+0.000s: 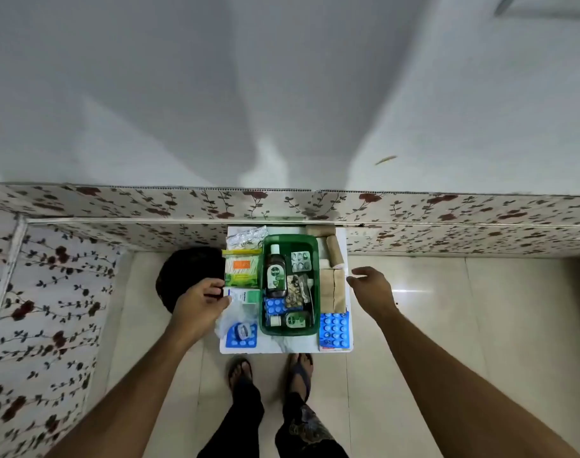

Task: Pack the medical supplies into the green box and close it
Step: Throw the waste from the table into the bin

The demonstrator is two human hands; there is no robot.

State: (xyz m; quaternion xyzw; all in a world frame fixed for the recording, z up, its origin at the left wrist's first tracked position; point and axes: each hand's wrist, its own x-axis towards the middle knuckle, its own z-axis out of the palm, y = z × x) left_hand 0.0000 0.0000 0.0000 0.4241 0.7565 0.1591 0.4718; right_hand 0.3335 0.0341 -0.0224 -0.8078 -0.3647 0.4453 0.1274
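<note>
Left of the green box [290, 285], the left hand [199, 304] pinches the white carton [245, 296]; lift it clear before dropping inside, right hand [369, 287] open.

A small white marble-patterned table [283, 344] is set on the tiled floor [447, 292]; an open green plastic box [316, 292], blue blister packs [334, 329], tan bandage rolls [334, 250] and a cotton-bud packet [241, 266] are laid on it.

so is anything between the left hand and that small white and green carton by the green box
Nothing visible. The left hand is already at the small white and green carton, fingertips on its left edge. The carton lies directly beside the open green plastic box, whose low left wall is all it must clear, though the box already looks crowded.
</note>
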